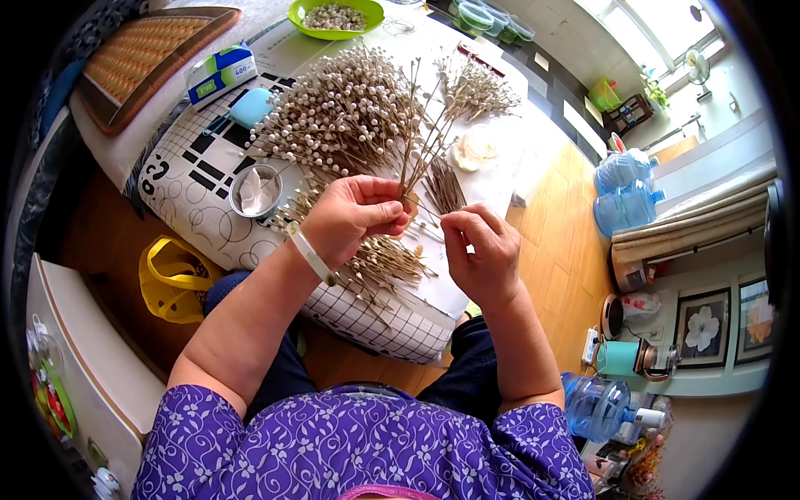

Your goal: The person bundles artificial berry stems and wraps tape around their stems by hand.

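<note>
My left hand [354, 215] is closed around the lower ends of a small bunch of thin brown stems [414, 158], held upright over the table. Just right of it, my right hand [485, 254] pinches thumb and fingers together; what lies between them is too small to make out. Behind the left hand spreads a big heap of stems with white bead-like tips [337, 108]. Below the hands lie dried stems with small pale buds [387, 262]. A bundle of bare brown sticks [446, 185] and a cream-white round item [475, 148] lie beyond the right hand.
On the table [196, 225] stand a small cup with white contents [257, 192], a light-blue case [251, 107], a tissue pack [222, 75] and a green bowl [336, 18] of white beads. A yellow bag [173, 279] sits at the lower left; water bottles [629, 208] stand at right.
</note>
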The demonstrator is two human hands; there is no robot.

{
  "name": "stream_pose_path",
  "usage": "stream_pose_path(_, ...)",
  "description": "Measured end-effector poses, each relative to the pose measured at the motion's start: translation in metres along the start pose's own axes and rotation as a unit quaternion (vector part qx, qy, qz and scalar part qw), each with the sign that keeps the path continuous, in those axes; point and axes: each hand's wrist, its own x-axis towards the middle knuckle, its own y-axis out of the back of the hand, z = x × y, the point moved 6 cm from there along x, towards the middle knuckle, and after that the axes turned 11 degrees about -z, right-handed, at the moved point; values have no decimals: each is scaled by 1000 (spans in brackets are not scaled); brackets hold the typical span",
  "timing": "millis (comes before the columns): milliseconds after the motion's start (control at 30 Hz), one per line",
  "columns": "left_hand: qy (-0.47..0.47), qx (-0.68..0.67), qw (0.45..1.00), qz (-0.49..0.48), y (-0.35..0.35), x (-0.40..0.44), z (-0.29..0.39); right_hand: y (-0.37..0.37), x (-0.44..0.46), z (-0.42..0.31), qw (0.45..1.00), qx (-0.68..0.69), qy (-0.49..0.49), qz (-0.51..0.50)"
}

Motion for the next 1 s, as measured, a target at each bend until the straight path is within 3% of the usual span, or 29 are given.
stream_pose_path(600, 4, 26, 1000, -6, -3, 1, -3, 2, 3, 8, 1000, -21, -15, -3)
stream_pose_path(700, 10, 27, 1000, -8, -6, 1, -2, 7, 3, 11, 999, -28, -26, 8)
stream_pose_path(767, 15, 39, 999, 10, -1, 1, -4, 20, -1, 23, 996, 25, -40, 79)
stream_pose_path(800, 16, 40, 999, 5, -1, 1, -5, 29, -3, 36, 991, 33, -55, 116)
stream_pose_path(933, 9, 43, 999, 21, -1, 2, -5, 34, -23, 168, 935, 78, -286, 195)
stream_pose_path(1000, 19, 39, 999, 16, 0, 3, -8, 17, -32, 222, 928, 75, -335, 147)
